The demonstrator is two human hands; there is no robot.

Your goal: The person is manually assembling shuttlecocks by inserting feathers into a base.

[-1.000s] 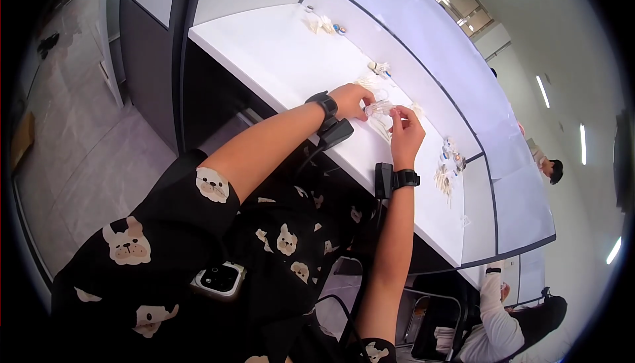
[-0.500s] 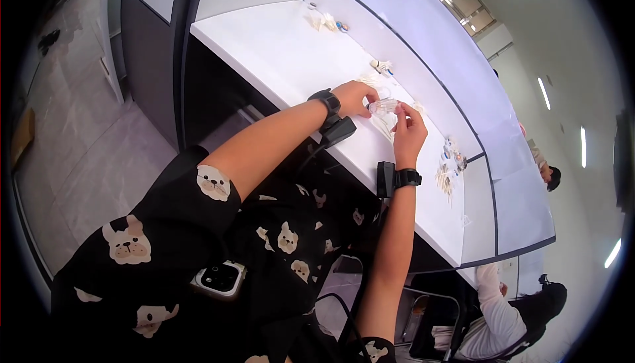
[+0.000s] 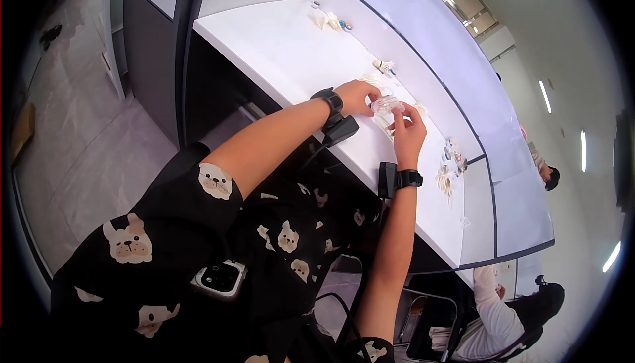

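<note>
Here, the 2 hands, left hand (image 3: 357,96) and right hand (image 3: 409,130), grasp a small clear plastic piece (image 3: 386,105) between them.

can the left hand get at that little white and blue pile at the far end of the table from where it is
Probably yes, with a stretch. The left hand is at the clear plastic piece, and only bare white table lies between it and the pile.

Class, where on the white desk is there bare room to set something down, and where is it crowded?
Bare: the white desk top between its near corner and the left hand. Crowded: around both hands holding the small clear plastic piece, and near the pale small parts beyond the right hand.
</note>
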